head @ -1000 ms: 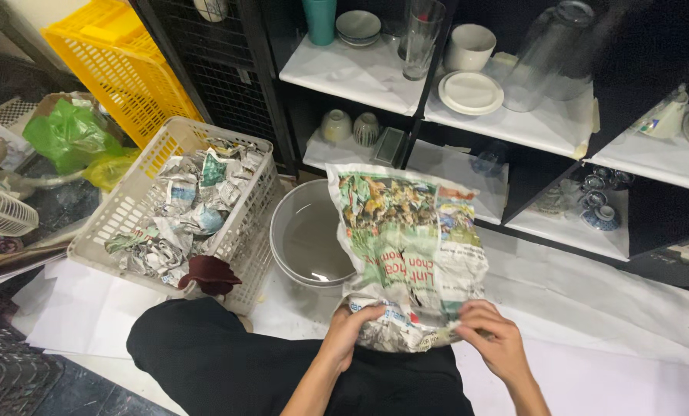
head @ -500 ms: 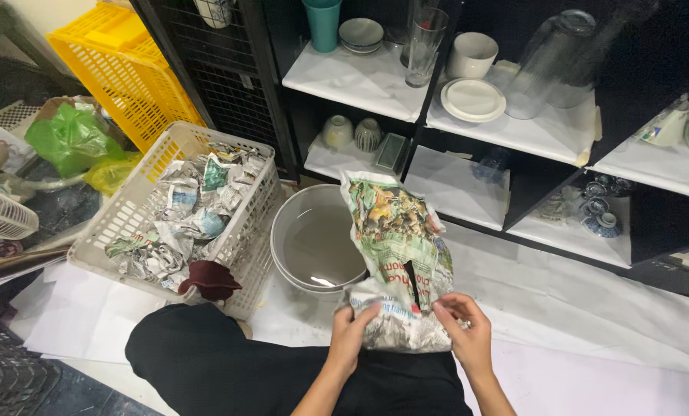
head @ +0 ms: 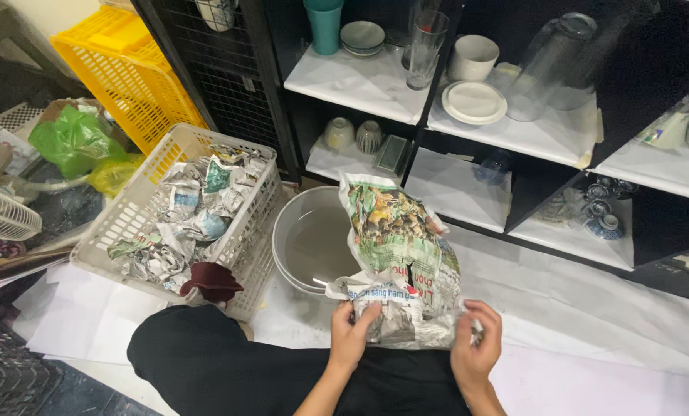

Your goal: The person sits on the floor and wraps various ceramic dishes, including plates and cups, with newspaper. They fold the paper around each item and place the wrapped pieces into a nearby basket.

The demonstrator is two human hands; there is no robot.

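A crumpled, colourfully printed newspaper bundle [head: 401, 254] stands up from my lap, folded in on itself with a dark tear near its middle. My left hand [head: 351, 333] grips its lower left edge. At the lower right corner, my right hand [head: 476, 347] closes around the paper. Whatever is wrapped inside stays hidden. Just behind the bundle sits a grey round basin [head: 307, 235], holding nothing that I can see. My black-clothed leg [head: 221, 362] fills the bottom of the view.
A white plastic basket [head: 129, 219] holding crumpled newspaper wads and a dark red cloth [head: 212, 280] stands at left. Behind it are a yellow crate [head: 121, 65] and green bag [head: 73, 142]. Black shelves [head: 425, 108] hold bowls, plates, glasses and a teal cup. White paper covers the floor.
The flat open sheet has been folded and crumpled inward into a narrower bundle. My right hand slid down to the lower right corner; my left hand kept its grip.
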